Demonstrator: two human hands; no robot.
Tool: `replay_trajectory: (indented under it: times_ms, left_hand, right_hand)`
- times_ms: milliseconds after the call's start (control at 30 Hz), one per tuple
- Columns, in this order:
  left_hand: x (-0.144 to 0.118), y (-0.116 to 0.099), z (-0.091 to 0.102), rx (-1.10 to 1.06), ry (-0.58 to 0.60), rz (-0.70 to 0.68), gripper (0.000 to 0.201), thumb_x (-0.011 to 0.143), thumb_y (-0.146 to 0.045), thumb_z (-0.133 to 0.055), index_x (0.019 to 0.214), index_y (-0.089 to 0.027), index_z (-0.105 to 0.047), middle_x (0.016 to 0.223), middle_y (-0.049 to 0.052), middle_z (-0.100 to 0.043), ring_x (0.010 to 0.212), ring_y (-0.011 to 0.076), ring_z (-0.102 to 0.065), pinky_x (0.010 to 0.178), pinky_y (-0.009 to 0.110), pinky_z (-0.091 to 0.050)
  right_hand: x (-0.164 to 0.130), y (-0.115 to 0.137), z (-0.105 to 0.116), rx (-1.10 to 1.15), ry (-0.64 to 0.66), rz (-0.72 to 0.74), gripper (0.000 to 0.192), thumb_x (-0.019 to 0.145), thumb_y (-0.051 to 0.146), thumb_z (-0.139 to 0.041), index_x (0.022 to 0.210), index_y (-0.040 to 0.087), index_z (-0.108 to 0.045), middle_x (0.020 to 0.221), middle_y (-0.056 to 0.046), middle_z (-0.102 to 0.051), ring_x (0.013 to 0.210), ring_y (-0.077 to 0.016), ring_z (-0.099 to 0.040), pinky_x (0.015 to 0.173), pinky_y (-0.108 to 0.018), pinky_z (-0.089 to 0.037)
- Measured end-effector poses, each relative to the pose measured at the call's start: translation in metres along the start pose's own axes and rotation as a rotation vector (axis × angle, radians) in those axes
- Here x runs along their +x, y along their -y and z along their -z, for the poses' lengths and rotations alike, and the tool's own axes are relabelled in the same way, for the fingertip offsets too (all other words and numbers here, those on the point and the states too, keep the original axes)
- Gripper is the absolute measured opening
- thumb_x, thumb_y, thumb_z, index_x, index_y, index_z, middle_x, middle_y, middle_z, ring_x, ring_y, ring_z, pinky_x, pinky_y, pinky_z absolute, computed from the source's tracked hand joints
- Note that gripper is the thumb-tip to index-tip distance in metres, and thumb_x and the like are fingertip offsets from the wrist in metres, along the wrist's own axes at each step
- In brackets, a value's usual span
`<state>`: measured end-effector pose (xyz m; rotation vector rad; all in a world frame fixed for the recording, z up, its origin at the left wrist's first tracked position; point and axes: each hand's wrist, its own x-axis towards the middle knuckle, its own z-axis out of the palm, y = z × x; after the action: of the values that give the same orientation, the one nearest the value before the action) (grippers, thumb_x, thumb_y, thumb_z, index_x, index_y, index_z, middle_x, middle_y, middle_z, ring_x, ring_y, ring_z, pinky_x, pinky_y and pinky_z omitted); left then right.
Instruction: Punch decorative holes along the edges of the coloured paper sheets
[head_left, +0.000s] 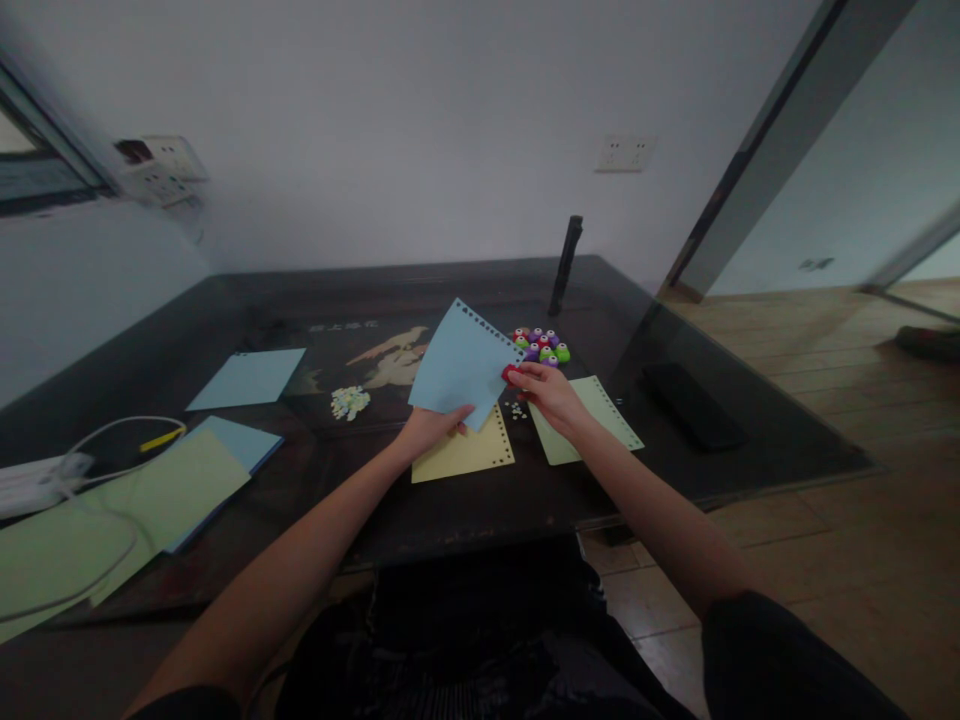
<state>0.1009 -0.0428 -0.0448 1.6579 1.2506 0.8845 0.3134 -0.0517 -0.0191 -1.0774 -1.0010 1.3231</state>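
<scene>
My left hand (435, 432) grips the lower edge of a light blue sheet of paper (461, 365), thumb on top. Holes run along the sheet's upper right edge, and it is raised and tilted above the table. My right hand (553, 395) pinches a small red craft punch (511, 375) at the sheet's right edge. Whether the punch is pressed down cannot be made out. Beneath the blue sheet lies a yellow sheet (465, 460) with holes on its right edge. A pale green sheet (592, 425), also holed, lies under my right forearm. Tiny paper cutouts (516, 410) are scattered between them.
Several colourful punches (544, 347) cluster behind my right hand. A pile of paper bits (350, 402) and a blue sheet (251, 380) lie left, near green sheets (180, 480), a yellow cutter (162, 440) and a white power strip (34, 487). A black object (694, 405) lies right.
</scene>
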Motion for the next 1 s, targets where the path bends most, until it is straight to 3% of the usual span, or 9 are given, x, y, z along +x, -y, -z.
replay_trajectory:
  times_ms: [400, 1000]
  left_hand:
    - [-0.002, -0.007, 0.000, -0.038, -0.007, 0.011, 0.016, 0.069, -0.029, -0.066, 0.068, -0.015, -0.058, 0.053, 0.003, -0.062, 0.053, 0.0147, -0.055, 0.067, 0.029, -0.047]
    - [-0.003, -0.010, 0.000, 0.007, -0.010, -0.008, 0.018, 0.069, -0.031, -0.065, 0.063, -0.016, -0.057, 0.052, 0.004, -0.063, 0.054, 0.0153, -0.055, 0.067, 0.030, -0.047]
  right_hand:
    - [-0.001, 0.001, -0.002, -0.010, -0.020, 0.014, 0.030, 0.057, 0.033, -0.081, 0.079, 0.017, -0.067, 0.092, -0.005, -0.070, 0.079, -0.0153, -0.061, 0.061, -0.025, -0.044]
    - [0.000, 0.000, -0.002, 0.012, 0.002, 0.045, 0.028, 0.056, 0.033, -0.082, 0.072, 0.018, -0.065, 0.084, -0.004, -0.068, 0.072, -0.0138, -0.058, 0.064, -0.028, -0.042]
